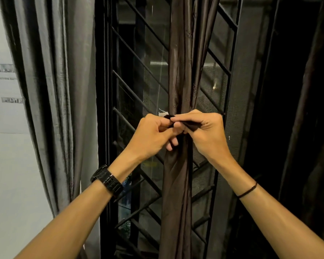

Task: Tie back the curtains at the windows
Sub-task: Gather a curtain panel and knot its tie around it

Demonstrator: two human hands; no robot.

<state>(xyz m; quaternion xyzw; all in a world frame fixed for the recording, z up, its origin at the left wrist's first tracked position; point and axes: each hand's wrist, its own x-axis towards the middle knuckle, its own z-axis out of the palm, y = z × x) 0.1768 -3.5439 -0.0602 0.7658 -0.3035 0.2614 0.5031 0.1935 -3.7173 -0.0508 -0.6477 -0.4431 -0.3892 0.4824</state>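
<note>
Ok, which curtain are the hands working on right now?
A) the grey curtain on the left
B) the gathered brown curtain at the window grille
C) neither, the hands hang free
B: the left hand and right hand both pinch a dark tie strip at the gathered brown curtain, while the grey curtain hangs untouched.

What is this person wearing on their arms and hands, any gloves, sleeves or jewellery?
The left hand and right hand wear no gloves and no rings that I can see; the forearms are bare, with no sleeve in view. On the left wrist sits a chunky black watch with a glossy link band; round the right wrist, a thin dark cord or elastic.
</note>
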